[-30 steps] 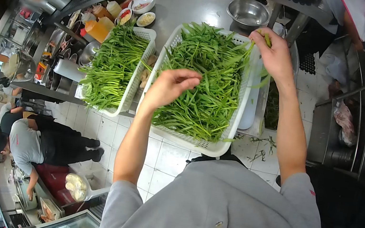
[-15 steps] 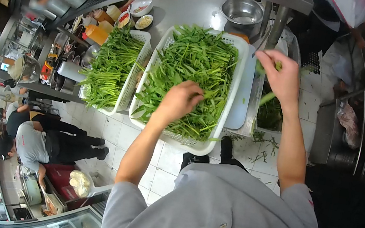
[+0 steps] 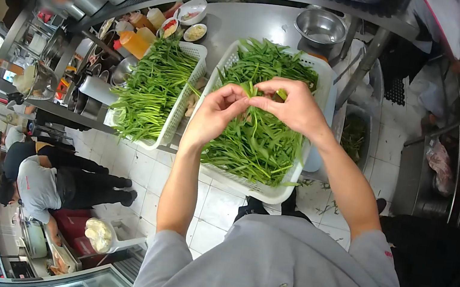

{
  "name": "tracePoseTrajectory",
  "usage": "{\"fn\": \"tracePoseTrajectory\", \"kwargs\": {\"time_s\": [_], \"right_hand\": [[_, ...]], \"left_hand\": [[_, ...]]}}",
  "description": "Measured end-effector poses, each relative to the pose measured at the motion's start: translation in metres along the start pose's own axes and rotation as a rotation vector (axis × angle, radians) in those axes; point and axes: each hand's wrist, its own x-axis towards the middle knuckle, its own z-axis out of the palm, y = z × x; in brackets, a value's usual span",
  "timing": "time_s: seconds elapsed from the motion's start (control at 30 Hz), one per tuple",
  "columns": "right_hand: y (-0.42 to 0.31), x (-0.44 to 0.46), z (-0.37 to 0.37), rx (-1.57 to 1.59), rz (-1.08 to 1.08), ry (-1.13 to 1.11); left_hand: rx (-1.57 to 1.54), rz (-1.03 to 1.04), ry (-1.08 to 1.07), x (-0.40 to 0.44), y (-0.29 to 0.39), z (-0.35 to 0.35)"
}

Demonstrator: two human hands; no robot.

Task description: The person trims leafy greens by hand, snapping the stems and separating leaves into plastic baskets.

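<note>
Leafy greens (image 3: 256, 151) fill the larger white basket (image 3: 273, 195), and over it the left hand (image 3: 217, 112) and right hand (image 3: 298, 109), apart half a second ago, have met, both pinching what looks like one partly hidden stem (image 3: 252, 89), so both now work together.

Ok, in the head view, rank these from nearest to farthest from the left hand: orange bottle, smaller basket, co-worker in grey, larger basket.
From the left hand:
1. Larger basket: beneath it.
2. Smaller basket: just to the left.
3. Orange bottle: farther left, beyond the smaller basket.
4. Co-worker in grey: far left, across the floor.
</note>
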Motion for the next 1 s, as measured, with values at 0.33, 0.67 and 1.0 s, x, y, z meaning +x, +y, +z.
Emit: {"fn": "tracePoseTrajectory", "kwargs": {"time_s": [0.33, 0.67, 1.0], "right_hand": [[-0.002, 0.007, 0.021, 0.498, 0.295, 0.009], [-0.008, -0.002, 0.037, 0.142, 0.249, 0.206], [-0.015, -0.017, -0.015, 0.155, 0.205, 0.135]], "left_hand": [[0.089, 0.067, -0.018, 0.003, 0.002, -0.02], [0.167, 0.022, -0.103, 0.0, -0.01, -0.04], [0.037, -0.088, -0.029, -0.009, -0.002, -0.056]]}}
